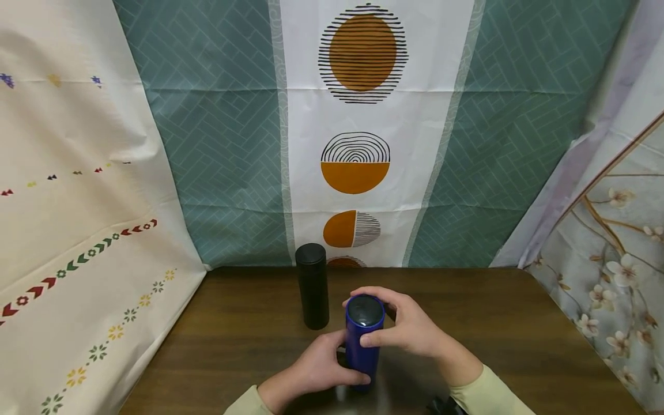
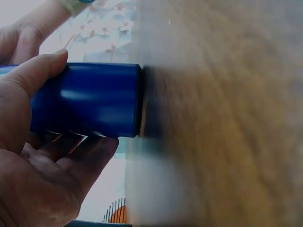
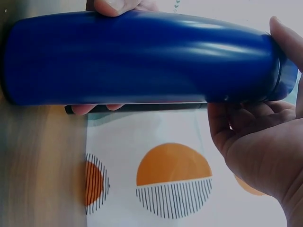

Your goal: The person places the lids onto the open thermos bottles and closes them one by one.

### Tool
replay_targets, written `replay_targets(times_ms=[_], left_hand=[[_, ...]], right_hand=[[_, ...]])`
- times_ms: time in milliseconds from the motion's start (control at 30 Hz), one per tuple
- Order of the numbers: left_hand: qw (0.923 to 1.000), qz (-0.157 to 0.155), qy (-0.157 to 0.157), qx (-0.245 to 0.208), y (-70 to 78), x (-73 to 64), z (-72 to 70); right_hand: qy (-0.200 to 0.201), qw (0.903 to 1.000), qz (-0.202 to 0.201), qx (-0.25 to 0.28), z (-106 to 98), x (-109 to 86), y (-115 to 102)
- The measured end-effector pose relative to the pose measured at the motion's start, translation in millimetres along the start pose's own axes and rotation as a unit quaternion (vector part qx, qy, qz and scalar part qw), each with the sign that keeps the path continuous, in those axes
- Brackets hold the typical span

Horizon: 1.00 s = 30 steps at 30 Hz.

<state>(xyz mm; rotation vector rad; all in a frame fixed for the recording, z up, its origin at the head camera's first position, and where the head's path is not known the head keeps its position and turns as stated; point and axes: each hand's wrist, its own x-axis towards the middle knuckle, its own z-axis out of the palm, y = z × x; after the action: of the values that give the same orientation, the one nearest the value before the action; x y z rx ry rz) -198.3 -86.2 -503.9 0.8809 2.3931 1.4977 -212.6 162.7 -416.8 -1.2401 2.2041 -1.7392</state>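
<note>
Upright between both hands is a blue thermos bottle (image 1: pixel 359 360) with a dark, glossy top (image 1: pixel 366 311). Its base sits right at the wooden tabletop in the left wrist view. My left hand (image 1: pixel 323 364) grips the lower body, thumb on the near side and fingers round the far side. Higher up, my right hand (image 1: pixel 415 329) holds the bottle round its top end, with the thumb in front and the fingers behind. A black thermos bottle (image 1: pixel 313 294) stands behind and to the left of the blue one, apart from both hands.
Brown wood makes up the table (image 1: pixel 233 323). A patterned green and white cloth (image 1: pixel 233 144) hangs along its back edge. Cream cloth (image 1: pixel 88 242) borders the left side, and a floral cloth (image 1: pixel 617 288) the right. A small black object (image 1: pixel 443 406) shows by the right sleeve.
</note>
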Motion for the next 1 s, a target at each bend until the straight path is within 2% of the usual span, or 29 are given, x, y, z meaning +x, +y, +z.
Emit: replay_targets(times_ms=[200,433,667,1000], left_hand=[[1.0,0.0,-0.001,0.005,-2.2,12.2,3.7],[1.0,-0.001,0.006,0.001,-2.6,33.7,8.1],[0.9995,-0.022,0.018,0.013,-2.3,55.1,10.9],[0.9991,-0.034,0.024,0.013,-2.7,84.7,16.3]], right_hand=[[0.0,0.9999,-0.01,0.008,-10.9,0.4,6.0],[0.004,0.9997,-0.02,0.013,-30.4,3.6,17.7],[0.006,0.9998,-0.003,0.017,-49.8,4.7,21.5],[0.005,0.9993,0.023,0.029,-77.5,12.1,29.4]])
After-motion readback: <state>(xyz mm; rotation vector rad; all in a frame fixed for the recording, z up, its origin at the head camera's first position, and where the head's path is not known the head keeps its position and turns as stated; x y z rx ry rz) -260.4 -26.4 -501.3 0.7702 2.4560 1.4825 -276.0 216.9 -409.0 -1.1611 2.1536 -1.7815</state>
